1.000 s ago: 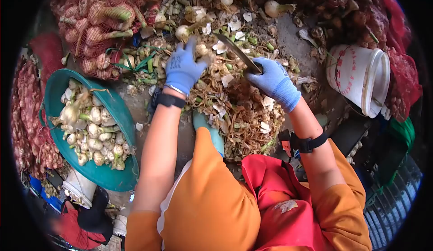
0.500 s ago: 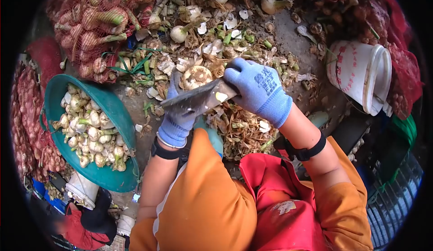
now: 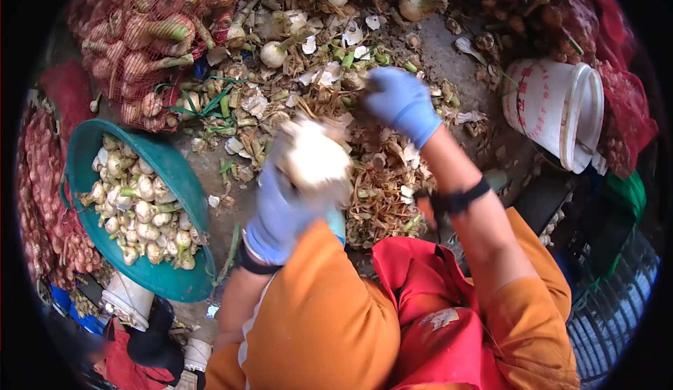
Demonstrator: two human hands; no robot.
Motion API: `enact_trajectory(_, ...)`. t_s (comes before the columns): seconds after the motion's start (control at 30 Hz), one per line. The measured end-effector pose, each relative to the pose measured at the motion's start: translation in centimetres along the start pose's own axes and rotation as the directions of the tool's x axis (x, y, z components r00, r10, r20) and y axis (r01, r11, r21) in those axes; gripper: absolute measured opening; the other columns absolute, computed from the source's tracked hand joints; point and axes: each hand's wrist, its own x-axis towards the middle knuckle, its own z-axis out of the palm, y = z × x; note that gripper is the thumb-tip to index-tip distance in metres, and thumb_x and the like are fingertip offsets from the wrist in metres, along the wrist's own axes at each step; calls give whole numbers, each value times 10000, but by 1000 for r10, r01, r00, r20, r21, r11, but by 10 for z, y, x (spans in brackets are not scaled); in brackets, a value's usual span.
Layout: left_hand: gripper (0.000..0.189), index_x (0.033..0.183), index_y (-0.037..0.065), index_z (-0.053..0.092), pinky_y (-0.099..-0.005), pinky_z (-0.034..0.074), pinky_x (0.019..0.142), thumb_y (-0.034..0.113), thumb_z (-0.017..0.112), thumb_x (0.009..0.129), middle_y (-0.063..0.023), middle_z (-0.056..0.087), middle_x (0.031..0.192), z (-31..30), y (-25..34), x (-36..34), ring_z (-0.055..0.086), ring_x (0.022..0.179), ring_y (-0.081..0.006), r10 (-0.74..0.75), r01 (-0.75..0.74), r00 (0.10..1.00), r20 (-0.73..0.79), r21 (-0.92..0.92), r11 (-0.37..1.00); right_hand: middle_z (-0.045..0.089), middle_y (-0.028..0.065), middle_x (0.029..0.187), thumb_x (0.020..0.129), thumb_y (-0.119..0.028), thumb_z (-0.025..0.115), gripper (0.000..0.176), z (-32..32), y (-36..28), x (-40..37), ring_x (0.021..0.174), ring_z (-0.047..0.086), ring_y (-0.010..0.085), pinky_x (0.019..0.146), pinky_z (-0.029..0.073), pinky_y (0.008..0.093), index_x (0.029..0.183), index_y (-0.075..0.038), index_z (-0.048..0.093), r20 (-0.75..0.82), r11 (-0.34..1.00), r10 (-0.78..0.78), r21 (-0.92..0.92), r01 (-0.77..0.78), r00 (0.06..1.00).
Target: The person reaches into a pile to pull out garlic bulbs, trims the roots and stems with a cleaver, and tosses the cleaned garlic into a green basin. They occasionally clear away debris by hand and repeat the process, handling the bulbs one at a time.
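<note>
Head view: one white bucket (image 3: 536, 106), well to the right of the green tub (image 3: 168, 281), bears red characters, too small to read with certainty. One garlic bulb (image 3: 315, 153), pale, rounded and blurred, is to the right of the tub, gripped by the left hand (image 3: 277, 214). The right hand (image 3: 399, 102), farther right of the tub, is blurred; its grip cannot be told. Heaped bulbs (image 3: 144, 211), uncounted, fill part of the tub; one white pail (image 3: 130, 293) stands below it.

The blurred left hand (image 3: 279, 216) sits farther back than the curled right hand (image 3: 401, 102).
</note>
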Motion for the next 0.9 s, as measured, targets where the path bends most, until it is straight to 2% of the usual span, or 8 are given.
enact_trajectory(0.07,466,1166,70,440,-381,454,973,64,739,810,-96,525,1082,0,-3,6,544,1133,-201,72,-84,995,65,197,977,653,93,657,831,-218,634,174,-7,32,15,597,653,215,558,521,339,863,-49,666,64,854,173,487,-182,983)
enact_trajectory(0.1,592,1219,81,449,-426,443,981,229,809,772,-133,521,1145,-10,-10,17,533,1123,-270,-368,243,925,-90,-606,758,648,75,671,839,-263,636,218,-8,23,11,613,636,195,576,513,328,822,-47,660,108,734,160,652,-192,981)
enact_trajectory(0.13,658,1278,88,438,-445,443,975,304,801,774,-155,506,1184,-15,-19,25,529,1097,-310,-32,46,989,-146,91,995,642,47,700,850,-276,647,239,-8,15,-6,639,626,157,581,506,304,852,-38,662,227,664,130,703,-254,965)
enact_trajectory(0.2,894,1448,90,358,-485,429,989,422,805,748,-228,451,1307,-15,-23,37,501,1117,-406,244,-168,964,105,953,253,645,19,818,832,-289,707,286,3,-5,-10,742,613,108,639,498,261,950,-32,664,303,368,-60,892,-261,951)
enact_trajectory(0.3,886,1492,92,298,-461,407,1079,197,803,772,-213,431,1398,-40,-57,35,482,1266,-373,190,-159,981,26,664,730,664,82,779,810,-302,681,270,-3,-30,-18,676,644,181,618,505,314,900,-48,669,171,558,-64,823,-106,983)
enact_trajectory(0.37,672,1436,59,346,-375,478,1042,-76,629,843,-142,554,1278,-52,-62,22,588,1159,-252,-256,185,964,-66,-523,832,658,122,850,767,-267,675,232,-6,-38,-18,762,655,278,683,519,369,897,-76,668,-101,817,-355,449,362,929)
enact_trajectory(0.53,453,1303,30,478,-304,567,650,161,651,905,-124,607,1137,-27,-40,23,683,796,-211,3,-69,965,-263,-242,968,601,165,872,724,-199,666,220,-28,-48,-24,823,610,389,708,503,434,889,-57,630,-78,890,-440,95,446,895)
enact_trajectory(0.9,455,1252,42,518,-295,577,668,-10,672,827,-108,659,1049,-59,17,35,683,786,-195,135,-160,919,-371,-37,986,607,174,830,775,-251,660,223,-27,-69,12,810,623,383,696,499,451,868,-51,624,-63,922,-383,36,386,921)
